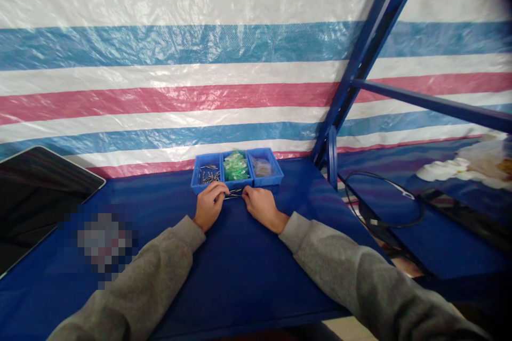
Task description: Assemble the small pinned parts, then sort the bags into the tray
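Observation:
Three blue bins stand side by side at the back of the blue table. Small metal pieces lie in the left bin (pixel 197 177), green plastic packets (pixel 236 165) fill the middle one, and clear packets (pixel 262 167) lie in the right bin (pixel 279 173). Just in front of them, thin dark metal pieces (pixel 233 194) lie between my hands. My left hand (pixel 210 204) has its fingers closed at their left end, partly over the left bin's front edge. My right hand (pixel 262 206) pinches at their right end. The fingertips hide how many pieces each hand holds.
A dark screen (pixel 36 197) lies at the left, with a blurred patch beside it. Blue metal framing (pixel 356 74) rises at the right. Beyond it are a black cable (pixel 384 224) and white plastic bags (pixel 444 169) on another blue surface. Striped sheeting (pixel 180 42) hangs behind.

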The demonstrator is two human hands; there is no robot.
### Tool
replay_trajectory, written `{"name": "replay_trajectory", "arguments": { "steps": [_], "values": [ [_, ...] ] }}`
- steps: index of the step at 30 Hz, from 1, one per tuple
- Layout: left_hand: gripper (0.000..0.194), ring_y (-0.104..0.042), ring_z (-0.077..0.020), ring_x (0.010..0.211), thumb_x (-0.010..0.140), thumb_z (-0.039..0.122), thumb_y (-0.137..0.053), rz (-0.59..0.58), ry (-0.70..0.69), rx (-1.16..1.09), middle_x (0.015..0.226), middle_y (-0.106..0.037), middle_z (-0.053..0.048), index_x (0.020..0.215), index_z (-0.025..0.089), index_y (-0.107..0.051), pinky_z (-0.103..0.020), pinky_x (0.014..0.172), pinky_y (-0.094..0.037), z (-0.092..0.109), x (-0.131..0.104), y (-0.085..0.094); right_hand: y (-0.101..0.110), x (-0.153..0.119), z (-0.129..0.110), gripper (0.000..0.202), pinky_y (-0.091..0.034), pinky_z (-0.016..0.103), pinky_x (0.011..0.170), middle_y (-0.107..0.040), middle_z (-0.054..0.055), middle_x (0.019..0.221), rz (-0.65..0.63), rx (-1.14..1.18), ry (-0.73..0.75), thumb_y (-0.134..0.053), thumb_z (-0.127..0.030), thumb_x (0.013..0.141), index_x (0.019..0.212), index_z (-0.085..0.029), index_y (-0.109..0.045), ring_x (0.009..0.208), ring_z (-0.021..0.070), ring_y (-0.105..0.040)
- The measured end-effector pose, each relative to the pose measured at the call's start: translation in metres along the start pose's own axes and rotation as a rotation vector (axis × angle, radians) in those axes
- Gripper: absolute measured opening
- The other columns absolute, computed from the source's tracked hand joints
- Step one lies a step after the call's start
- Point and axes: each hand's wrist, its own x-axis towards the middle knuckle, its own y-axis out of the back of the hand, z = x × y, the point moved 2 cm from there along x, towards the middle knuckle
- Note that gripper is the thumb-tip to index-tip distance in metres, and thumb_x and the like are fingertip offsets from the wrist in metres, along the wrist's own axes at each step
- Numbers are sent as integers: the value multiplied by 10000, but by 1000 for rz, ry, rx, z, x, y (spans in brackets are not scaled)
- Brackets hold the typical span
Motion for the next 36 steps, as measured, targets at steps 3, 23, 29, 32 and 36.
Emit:
{"name": "replay_trajectory", "arguments": {
  "steps": [3,23,29,32,36],
  "values": [
    [215,-602,-149,811,868,139,-435,-7,9,8,882,-636,-43,785,186,-627,-278,787,-472,1,0,0,0,0,0,161,-372,245,606,-701,58,848,2,18,21,-438,-261,917,940,-202,-586,764,187,-654],
    [204,-619,-154,782,888,311,-499,-99,33,92,843,-671,-43,882,183,-657,-258,738,-487,-5,1,-7,5,-1,2,200,-330,217,555,-651,5,729,141,215,43,-320,-298,972,1012,-201,-490,636,152,-630],
    [201,-611,-149,787,906,289,-464,-120,77,108,863,-668,-37,893,177,-631,-254,748,-462,-6,1,-8,5,-4,0,192,-358,208,569,-641,-5,736,197,334,167,-388,-337,947,1009,-205,-514,601,131,-602],
    [207,-612,-147,770,909,283,-451,-120,84,113,851,-667,-37,883,174,-626,-249,732,-459,-6,0,-7,3,-4,1,171,-361,205,576,-635,-9,727,231,363,189,-416,-317,936,996,-207,-533,592,124,-590],
    [224,-613,-133,704,912,296,-445,-141,105,96,766,-660,-23,877,170,-627,-224,668,-462,-5,0,-8,4,-4,2,179,-368,203,596,-639,-4,743,266,408,205,-400,-300,943,966,-208,-552,613,121,-594]
  ]
}}
